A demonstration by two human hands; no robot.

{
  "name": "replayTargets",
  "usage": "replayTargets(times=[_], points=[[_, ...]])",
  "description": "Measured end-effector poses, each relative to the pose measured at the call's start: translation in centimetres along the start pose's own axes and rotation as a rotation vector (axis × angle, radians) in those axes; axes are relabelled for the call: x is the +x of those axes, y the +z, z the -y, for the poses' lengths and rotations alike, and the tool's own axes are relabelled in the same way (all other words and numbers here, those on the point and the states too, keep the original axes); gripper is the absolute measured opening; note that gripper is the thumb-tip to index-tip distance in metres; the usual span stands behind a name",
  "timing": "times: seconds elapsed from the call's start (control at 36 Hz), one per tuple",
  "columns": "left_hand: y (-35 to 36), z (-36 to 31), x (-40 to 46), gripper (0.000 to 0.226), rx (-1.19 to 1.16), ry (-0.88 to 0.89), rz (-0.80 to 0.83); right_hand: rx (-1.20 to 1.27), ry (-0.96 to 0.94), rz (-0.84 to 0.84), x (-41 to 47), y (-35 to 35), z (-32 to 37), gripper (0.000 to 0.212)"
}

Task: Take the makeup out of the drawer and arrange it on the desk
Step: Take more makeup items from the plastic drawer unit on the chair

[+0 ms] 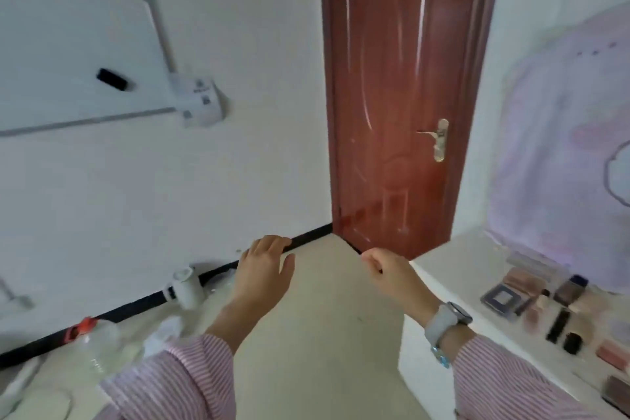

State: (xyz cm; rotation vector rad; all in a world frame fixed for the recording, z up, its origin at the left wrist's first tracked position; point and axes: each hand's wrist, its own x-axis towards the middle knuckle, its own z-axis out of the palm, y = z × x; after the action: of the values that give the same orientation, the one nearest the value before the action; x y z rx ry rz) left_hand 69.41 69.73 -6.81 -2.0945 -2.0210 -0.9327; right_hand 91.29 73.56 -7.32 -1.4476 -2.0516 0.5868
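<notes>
Several makeup items lie on the white desk (453, 259) at the right: a grey square compact (501, 298), a pink case (523, 280), a dark bottle (572, 288), a black tube (557, 326) and a pink box (613, 353). My left hand (262, 269) is held out over the floor, fingers relaxed, holding nothing. My right hand (392, 273), with a grey watch on the wrist, hangs in the air left of the desk with fingers loosely curled and nothing in it. No drawer is in view.
A brown door (402, 95) stands shut straight ahead. A whiteboard (75, 58) hangs on the left wall. Clear plastic bottles (99, 341) and a white container (185, 286) stand on the floor at the left. A pale purple cloth (562, 147) hangs behind the desk.
</notes>
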Motion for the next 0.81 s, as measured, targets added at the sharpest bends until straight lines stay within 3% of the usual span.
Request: replayTargets(times=[0.22,0.42,0.64,0.81], points=[[-18.8,18.4,-21.1,0.030,0.158,-0.487,-0.188,0.106,-0.412,0.338,-6.6,18.5,25.0,0.026],[-31.1,26.6,-41.5,0.027,0.287,-0.934,-0.394,0.318,-0.646,0.720,-18.7,33.6,43.5,0.024],[-37.4,30.2,-59.7,0.027,0.422,-1.440,-0.619,0.338,-0.845,1.147,-32.1,47.1,55.9,0.022],[-41.1,36.8,-64.9,0.026,0.474,-1.609,-0.711,0.236,-1.053,1.264,-34.5,56.1,63.3,0.025]])
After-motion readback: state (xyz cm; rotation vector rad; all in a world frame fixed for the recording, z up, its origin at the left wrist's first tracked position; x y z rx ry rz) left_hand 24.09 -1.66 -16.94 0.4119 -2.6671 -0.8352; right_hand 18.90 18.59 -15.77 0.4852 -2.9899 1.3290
